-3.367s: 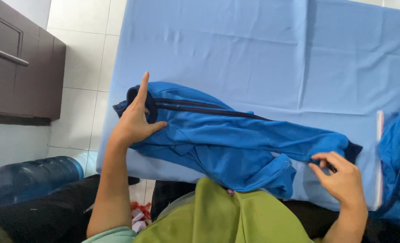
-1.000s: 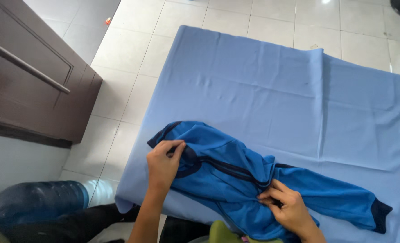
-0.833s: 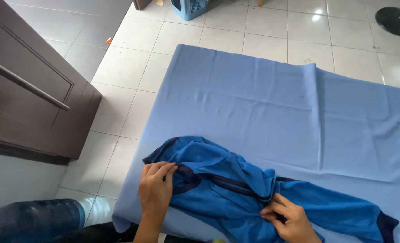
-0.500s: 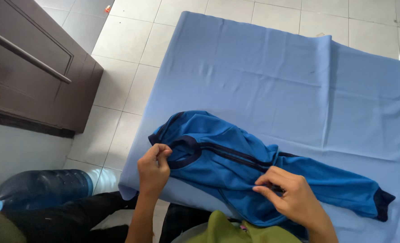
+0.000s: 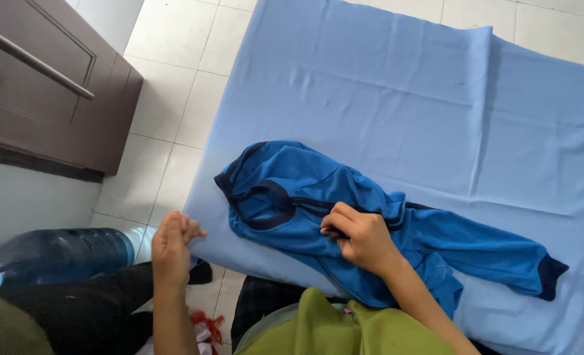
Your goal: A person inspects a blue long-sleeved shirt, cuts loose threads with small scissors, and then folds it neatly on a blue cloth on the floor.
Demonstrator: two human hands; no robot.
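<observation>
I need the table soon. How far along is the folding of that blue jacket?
Partly done: the blue jacket lies bunched lengthwise on the light blue sheet, one sleeve stretched out. The right hand pinches its middle; the left hand is off it. No neat fold shows yet.

— What is the right hand (image 5: 364, 238) covering?
— Part of the blue jacket (image 5: 344, 204); its fingertips are disappearing into a fold.
— And at the edges?
— The water bottle (image 5: 55, 253) and counter (image 5: 403, 85) are running out of view.
</observation>
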